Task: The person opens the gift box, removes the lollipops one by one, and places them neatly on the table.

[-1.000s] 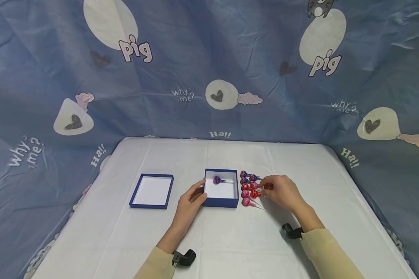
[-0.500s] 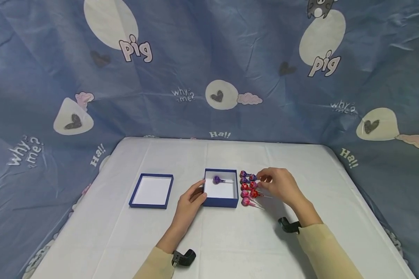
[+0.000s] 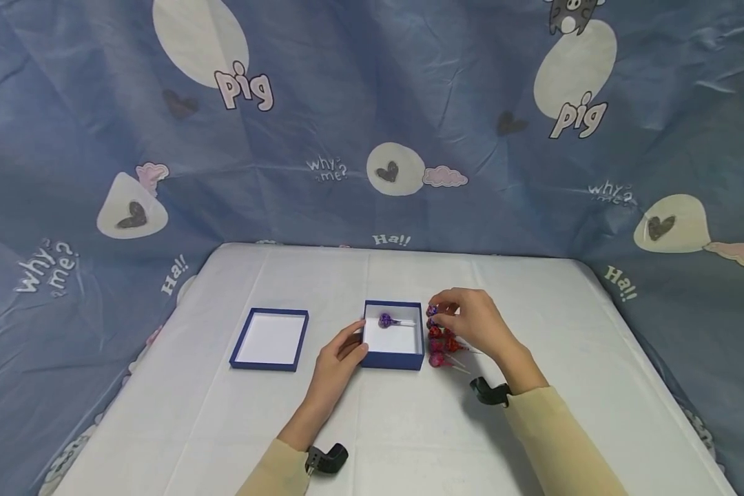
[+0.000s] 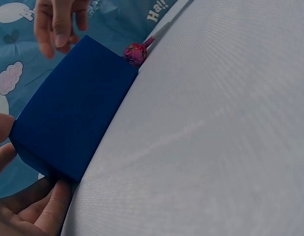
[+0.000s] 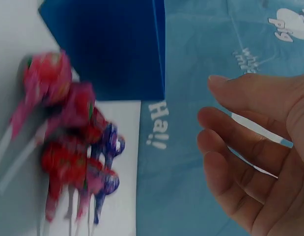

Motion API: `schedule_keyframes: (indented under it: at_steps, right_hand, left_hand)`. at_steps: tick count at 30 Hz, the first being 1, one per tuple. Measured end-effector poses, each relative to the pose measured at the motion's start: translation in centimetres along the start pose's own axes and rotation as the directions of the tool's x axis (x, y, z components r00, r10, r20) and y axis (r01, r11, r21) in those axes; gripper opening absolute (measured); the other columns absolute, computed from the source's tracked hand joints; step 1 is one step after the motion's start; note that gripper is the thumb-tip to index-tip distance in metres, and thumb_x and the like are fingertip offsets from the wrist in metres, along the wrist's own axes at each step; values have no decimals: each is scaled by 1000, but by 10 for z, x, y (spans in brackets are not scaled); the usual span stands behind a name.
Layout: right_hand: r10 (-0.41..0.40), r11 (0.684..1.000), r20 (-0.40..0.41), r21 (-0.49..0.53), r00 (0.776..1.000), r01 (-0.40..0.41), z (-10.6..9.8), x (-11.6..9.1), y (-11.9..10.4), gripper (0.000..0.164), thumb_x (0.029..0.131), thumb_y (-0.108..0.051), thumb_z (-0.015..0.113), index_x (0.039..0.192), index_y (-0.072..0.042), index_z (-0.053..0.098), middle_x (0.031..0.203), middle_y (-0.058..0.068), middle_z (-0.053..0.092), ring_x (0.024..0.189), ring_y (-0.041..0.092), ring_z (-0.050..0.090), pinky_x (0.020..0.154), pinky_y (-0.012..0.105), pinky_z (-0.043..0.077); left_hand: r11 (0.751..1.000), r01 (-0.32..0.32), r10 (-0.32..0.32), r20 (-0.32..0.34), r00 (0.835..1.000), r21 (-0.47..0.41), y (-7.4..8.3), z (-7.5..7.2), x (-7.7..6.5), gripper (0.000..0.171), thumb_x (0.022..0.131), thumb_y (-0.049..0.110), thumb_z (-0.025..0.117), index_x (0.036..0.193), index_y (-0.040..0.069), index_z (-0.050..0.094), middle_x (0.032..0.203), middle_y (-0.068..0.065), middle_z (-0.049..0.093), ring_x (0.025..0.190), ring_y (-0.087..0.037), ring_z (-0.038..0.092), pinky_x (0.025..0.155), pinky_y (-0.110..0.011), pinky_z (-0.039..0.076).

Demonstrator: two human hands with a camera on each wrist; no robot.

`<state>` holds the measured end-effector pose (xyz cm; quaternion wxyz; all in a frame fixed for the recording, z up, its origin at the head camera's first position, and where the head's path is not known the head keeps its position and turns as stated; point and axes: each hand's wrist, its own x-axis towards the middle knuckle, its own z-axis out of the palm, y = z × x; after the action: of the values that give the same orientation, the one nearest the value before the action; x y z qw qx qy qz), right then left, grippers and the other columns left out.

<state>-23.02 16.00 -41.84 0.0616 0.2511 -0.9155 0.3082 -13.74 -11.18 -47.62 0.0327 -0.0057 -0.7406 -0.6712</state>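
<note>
A blue box (image 3: 392, 361) with a white inside stands uncovered on the table, one purple-wrapped lollipop (image 3: 386, 320) lying in it. My left hand (image 3: 337, 358) holds the box by its left side, fingertips at the wall and corner, as the left wrist view also shows. My right hand (image 3: 471, 317) hovers just right of the box, over the back end of a group of lollipops. In the right wrist view its fingers are loosely bent with nothing between them. Red and pink lollipops (image 5: 66, 164) show there beside purple ones (image 5: 110, 140), which the hand partly hides in the head view.
A shallow blue lid (image 3: 263, 366), white inside up, lies left of the box. The white-covered table (image 3: 322, 282) ends at a blue patterned curtain (image 3: 297, 213) behind and at both sides.
My right hand has moved left and slightly back across the lollipops, from their sticks to the purple heads near the box. The left hand and the box have stayed in place.
</note>
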Motion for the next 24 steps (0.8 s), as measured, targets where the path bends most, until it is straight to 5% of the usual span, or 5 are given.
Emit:
schedule_keyframes:
  at_steps: [11,24]
  right_hand:
    - [-63,993,42,103,997,59,20,16,-22,23,87,-13,79,109,-20,76,94,-7,72,80,7,63,69,29,56]
    - [-78,993,93,97,993,69,51,33,-26,26,85,-10,80,111,-15,77,90,-5,71,79,7,63,71,29,56]
  left_hand:
    - [1000,-6,7,14,1000,-8,0,0,1,46,98,12,66,144,13,57,139,-25,55,129,-35,53,107,-34,46]
    - [1000,5,-5,21,1000,2,2,-2,-2,45,99,14,66,143,19,58,139,-23,55,128,-31,55,107,-33,47]
